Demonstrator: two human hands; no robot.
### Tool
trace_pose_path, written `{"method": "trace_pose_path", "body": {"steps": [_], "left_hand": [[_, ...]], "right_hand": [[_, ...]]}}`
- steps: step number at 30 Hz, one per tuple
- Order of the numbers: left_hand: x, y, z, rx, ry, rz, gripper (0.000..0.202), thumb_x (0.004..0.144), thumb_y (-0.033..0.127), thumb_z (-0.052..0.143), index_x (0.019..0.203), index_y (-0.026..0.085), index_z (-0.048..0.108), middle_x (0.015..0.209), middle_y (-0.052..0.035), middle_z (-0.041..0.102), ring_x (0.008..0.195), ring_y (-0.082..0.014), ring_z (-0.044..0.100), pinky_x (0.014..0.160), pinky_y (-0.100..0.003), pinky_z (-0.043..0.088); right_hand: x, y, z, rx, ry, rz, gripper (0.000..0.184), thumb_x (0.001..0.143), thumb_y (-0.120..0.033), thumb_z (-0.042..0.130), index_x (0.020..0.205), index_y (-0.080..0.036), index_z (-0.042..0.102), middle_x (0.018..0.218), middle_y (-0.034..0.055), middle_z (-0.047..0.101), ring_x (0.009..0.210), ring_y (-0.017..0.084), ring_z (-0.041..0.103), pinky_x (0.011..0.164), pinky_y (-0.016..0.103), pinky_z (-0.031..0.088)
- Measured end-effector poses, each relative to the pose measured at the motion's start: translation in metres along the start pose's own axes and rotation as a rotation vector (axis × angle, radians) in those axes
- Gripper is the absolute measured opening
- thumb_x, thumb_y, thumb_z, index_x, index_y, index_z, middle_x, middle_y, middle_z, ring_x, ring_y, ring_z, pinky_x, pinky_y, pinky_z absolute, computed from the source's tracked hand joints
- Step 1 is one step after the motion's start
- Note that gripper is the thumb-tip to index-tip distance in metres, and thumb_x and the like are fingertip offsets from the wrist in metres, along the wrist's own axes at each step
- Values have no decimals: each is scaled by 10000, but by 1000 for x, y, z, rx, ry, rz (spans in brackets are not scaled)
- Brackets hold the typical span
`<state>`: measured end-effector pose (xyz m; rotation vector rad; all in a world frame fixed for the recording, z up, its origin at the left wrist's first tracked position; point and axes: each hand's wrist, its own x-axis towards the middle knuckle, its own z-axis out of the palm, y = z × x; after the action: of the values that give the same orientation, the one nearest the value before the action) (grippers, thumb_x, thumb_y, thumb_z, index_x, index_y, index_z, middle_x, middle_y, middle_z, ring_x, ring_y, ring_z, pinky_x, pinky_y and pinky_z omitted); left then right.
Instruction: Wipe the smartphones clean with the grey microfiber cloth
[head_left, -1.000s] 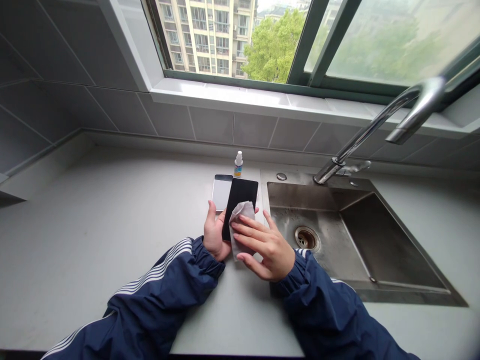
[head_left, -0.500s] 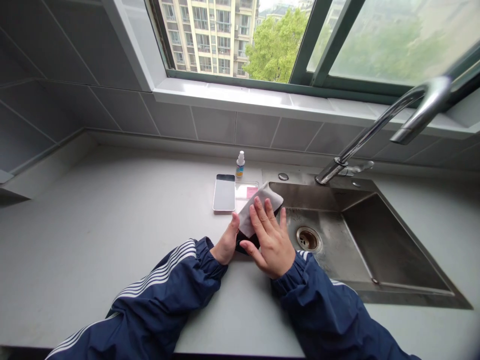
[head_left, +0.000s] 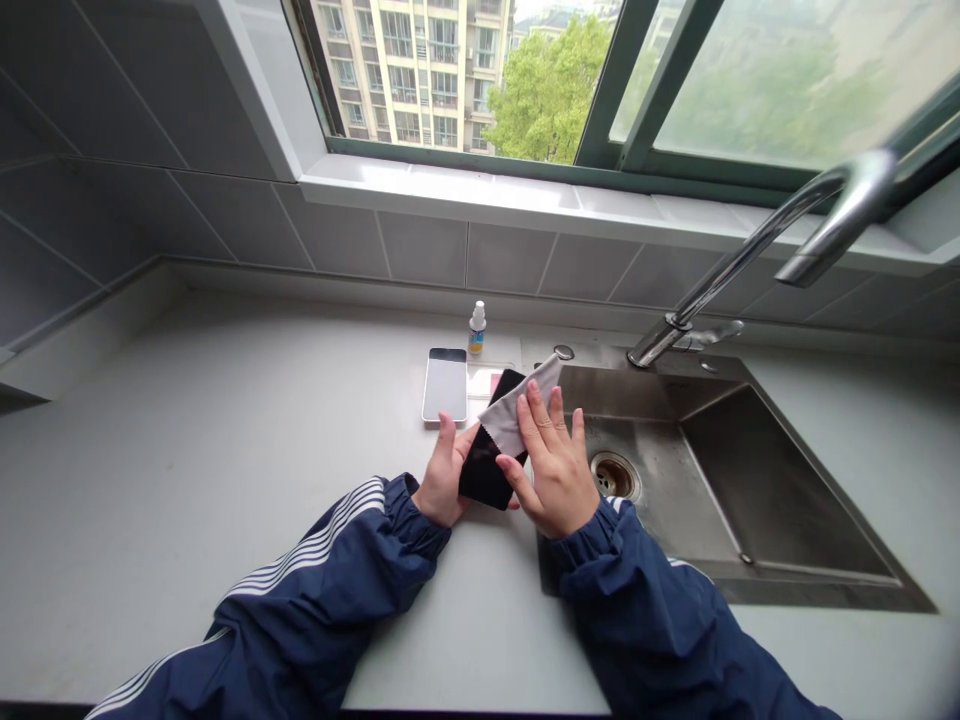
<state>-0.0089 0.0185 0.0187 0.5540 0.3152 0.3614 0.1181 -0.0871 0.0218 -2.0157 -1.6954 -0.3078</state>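
A black smartphone (head_left: 487,475) lies tilted in my left hand (head_left: 444,480), which supports it from the left side and from beneath, with the thumb lifted off the screen. Over the phone's upper part lies a light grey cleaning cloth (head_left: 504,420) with a zigzag-cut edge. My right hand (head_left: 556,470) presses flat on the cloth, its fingers stretched out and apart. Just behind, a second phone (head_left: 445,388) with a pale screen rests on the counter. Beside it is a clear case (head_left: 480,381), partly hidden. A small white-capped spray bottle (head_left: 477,330) stands behind them.
To the right, a steel sink (head_left: 720,565) is set into the white counter (head_left: 225,420). A chrome faucet (head_left: 712,285) arches over its back edge. A tiled wall (head_left: 424,250) and a window sill (head_left: 450,190) run along the back.
The cloth and my right hand have shifted slightly up and right across the phone. More of the black screen shows now, and my left thumb has moved away to the left.
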Motion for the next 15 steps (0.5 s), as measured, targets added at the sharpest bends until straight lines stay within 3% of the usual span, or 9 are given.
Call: {"method": "trace_pose_path", "body": {"steps": [3, 5, 7, 10, 15], "left_hand": [[0, -11, -1, 102, -37, 55, 782, 914, 725, 391, 1481, 198, 501, 1544, -110, 475, 1447, -326, 405, 1186, -462, 351], [1, -15, 0, 125, -30, 143, 744, 918, 686, 451, 1472, 193, 515, 1599, -68, 393, 1518, -276, 265, 1251, -375, 218], [2, -15, 1, 109, -30, 184, 733, 927, 672, 451, 1456, 170, 535, 1588, -75, 412, 1528, -270, 236, 1264, -362, 164], [3, -9, 0, 43, -31, 146, 790, 927, 723, 365, 1441, 152, 550, 1510, -122, 516, 1468, -326, 367, 1235, -455, 260], [-1, -5, -7, 137, -65, -30, 847, 864, 790, 383, 1505, 243, 469, 1454, -143, 570, 1219, -381, 625, 983, -514, 542]], "right_hand": [[-1, -3, 1, -24, 3, -40, 795, 1018, -483, 413, 1608, -113, 28, 1658, 162, 154, 1550, 380, 26, 1194, 682, 124], [-1, -6, -2, -26, -18, -101, 821, 1010, -516, 421, 1608, -124, 16, 1655, 155, 177, 1551, 372, 59, 1206, 673, 62], [0, -6, -4, -21, -47, -160, 814, 1008, -533, 422, 1610, -152, 26, 1645, 134, 230, 1549, 350, 124, 1211, 658, -21], [2, -3, -6, -7, -70, -178, 747, 1029, -501, 393, 1611, -198, 37, 1629, 102, 291, 1535, 300, 223, 1217, 623, -82], [3, 5, -2, -8, 23, -26, 727, 1040, -445, 374, 1613, -172, 18, 1652, 133, 213, 1548, 326, 150, 1221, 635, 61]]}}
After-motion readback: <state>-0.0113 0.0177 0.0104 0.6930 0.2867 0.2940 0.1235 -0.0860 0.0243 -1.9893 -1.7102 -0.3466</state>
